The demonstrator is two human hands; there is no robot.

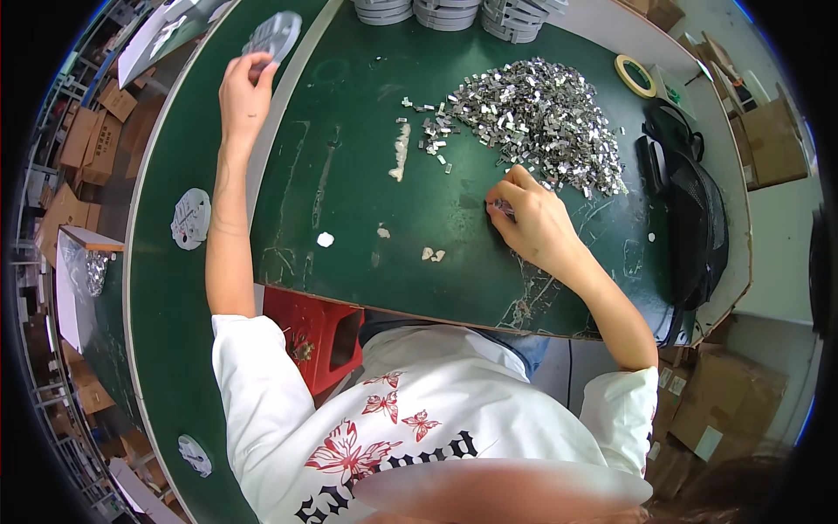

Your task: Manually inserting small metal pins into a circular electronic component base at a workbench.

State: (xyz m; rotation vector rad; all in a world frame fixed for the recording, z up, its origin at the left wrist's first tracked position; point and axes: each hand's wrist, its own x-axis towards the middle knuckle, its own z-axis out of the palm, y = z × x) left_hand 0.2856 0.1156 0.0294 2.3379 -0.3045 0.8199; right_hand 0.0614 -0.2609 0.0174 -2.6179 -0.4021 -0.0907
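Observation:
Stretched out to the far left, my left hand (pixel 244 100) pinches a round grey plastic part (pixel 278 35) by its near edge, over the rail beside the green strip. My right hand (pixel 537 218) is low over the green table (pixel 349 201), at the near edge of a big heap of small shiny metal clips (pixel 541 113). Its thumb and fingers are closed together. Something small and shiny shows between them, but its kind is mostly hidden by the fingers.
Stacked grey plastic parts (pixel 447 13) stand at the far edge. A yellow tape roll (pixel 635 76) and a black bag (pixel 698 210) lie at the right. More round grey parts (pixel 190 218) rest on the left green strip (pixel 166 332). A red stool (pixel 305 336) stands below the table.

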